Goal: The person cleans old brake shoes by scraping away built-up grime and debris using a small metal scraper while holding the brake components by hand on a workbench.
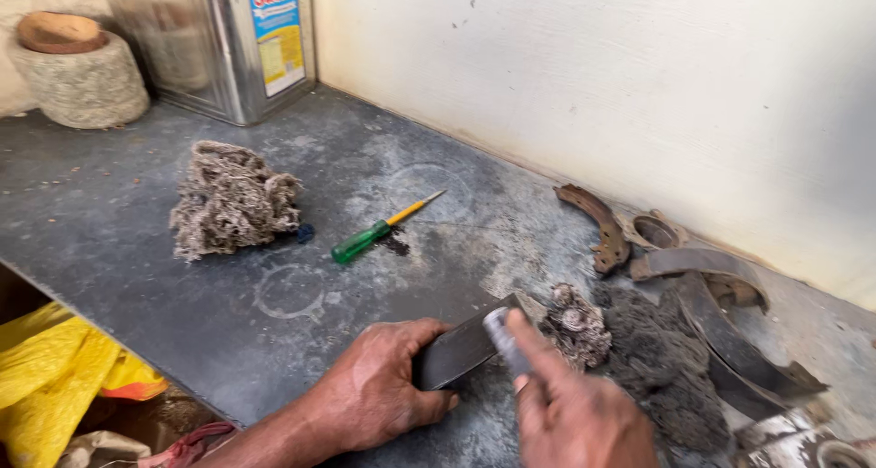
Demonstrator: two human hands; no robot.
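The left hand (379, 390) lies on the dark, dusty counter (137, 249) with its fingers wrapped around the near end of a curved brake shoe (461, 349), pinning it flat so it cannot slide. The right hand (570, 413) comes in from the lower edge, its fingers closed on a small grey cylindrical tool (505, 338) whose tip rests against the shoe's upper face — the forefinger runs along the tool, which looks like a way to press and steer it. The shoe sits at the near middle of the counter, between the two hands and just beside a clump of grimy debris (577, 327).

To the right of that, a dark grey rag or heap of dust (662, 358) lies against several more worn brake shoes (730, 331), stacked loosely along the wall; a rusty one (598, 222) lies apart, next to a round metal part (655, 232). Further off, well clear of the hands, a green-handled screwdriver (379, 231) lies flat, and beyond it a wad of grey cotton waste (230, 199). At the back stand a large metal tin (214, 44) and a stone mortar (82, 76). Yellow cloth (55, 368) hangs below the counter's edge at left.
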